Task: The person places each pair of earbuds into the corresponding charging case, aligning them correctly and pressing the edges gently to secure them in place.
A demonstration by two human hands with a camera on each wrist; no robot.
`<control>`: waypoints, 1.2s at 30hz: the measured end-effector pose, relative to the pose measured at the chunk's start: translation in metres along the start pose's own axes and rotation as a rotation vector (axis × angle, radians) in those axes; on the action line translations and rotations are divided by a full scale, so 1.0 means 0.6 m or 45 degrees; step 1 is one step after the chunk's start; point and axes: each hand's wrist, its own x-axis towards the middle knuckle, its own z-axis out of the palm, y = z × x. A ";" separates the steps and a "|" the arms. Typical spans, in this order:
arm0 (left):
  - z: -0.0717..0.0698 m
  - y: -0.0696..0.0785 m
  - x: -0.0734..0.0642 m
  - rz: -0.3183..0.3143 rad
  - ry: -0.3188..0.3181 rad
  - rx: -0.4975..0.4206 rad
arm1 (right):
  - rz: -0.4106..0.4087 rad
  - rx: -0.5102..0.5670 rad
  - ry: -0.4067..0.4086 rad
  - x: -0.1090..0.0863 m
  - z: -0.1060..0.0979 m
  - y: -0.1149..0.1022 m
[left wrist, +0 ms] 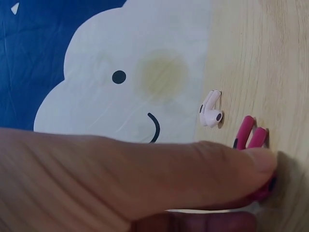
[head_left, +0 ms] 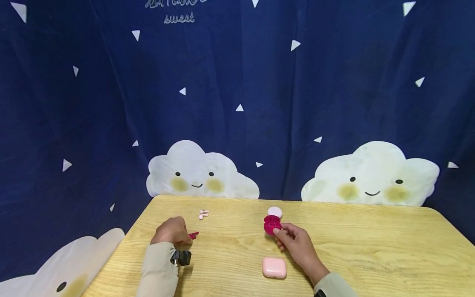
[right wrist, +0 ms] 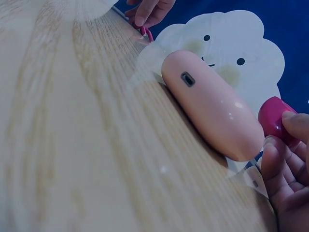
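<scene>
My left hand (head_left: 172,232) is low over the left part of the table, thumb and fingers pinching a pair of magenta earbuds (head_left: 193,235). In the left wrist view the two earbud stems (left wrist: 245,130) stick out past the thumb, which covers much of the rest. My right hand (head_left: 299,248) grips a small magenta earbud case (head_left: 272,227) by its right side, thumb on its front, lid up. In the right wrist view only part of this case (right wrist: 274,116) shows. A glossy pink earbud case (head_left: 274,268) lies closed on the table, nearer than the right hand.
Pale pink earbuds (head_left: 203,214) lie together toward the back left of the wooden table (head_left: 371,247). Just behind the magenta case is a round, pale pink case (head_left: 275,212). A dark blue curtain (head_left: 259,82) with clouds and triangles hangs along the table's back edge.
</scene>
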 end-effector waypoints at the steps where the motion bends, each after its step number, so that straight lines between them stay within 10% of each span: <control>1: 0.001 0.000 0.000 0.000 0.001 0.002 | 0.000 0.002 0.001 0.000 0.000 0.001; 36: -0.002 0.005 -0.002 0.042 -0.020 -0.006 | -0.063 0.024 -0.016 -0.001 -0.002 0.005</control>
